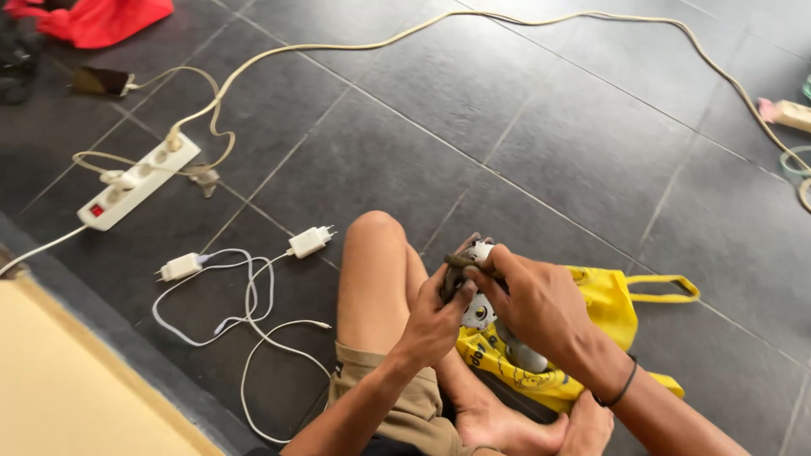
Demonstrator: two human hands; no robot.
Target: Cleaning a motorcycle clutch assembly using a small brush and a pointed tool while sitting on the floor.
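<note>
I sit on a dark tiled floor with my knee raised. My left hand (432, 321) and my right hand (532, 300) both grip a small grey metal part (478, 311) with round holes, held above a yellow bag (608, 295) that lies on my lap and the floor. My right fingers curl over the top of the part, and my left fingers wrap its left side. More grey metal shows inside the bag below my right hand. Most of the part is hidden by my fingers.
A white power strip (139, 180) with plugged-in cords lies at the left. Two white chargers (182, 267) (309, 241) with looping cables rest near my knee. A long beige cord (473, 21) crosses the floor. Red cloth (97, 19) is at top left.
</note>
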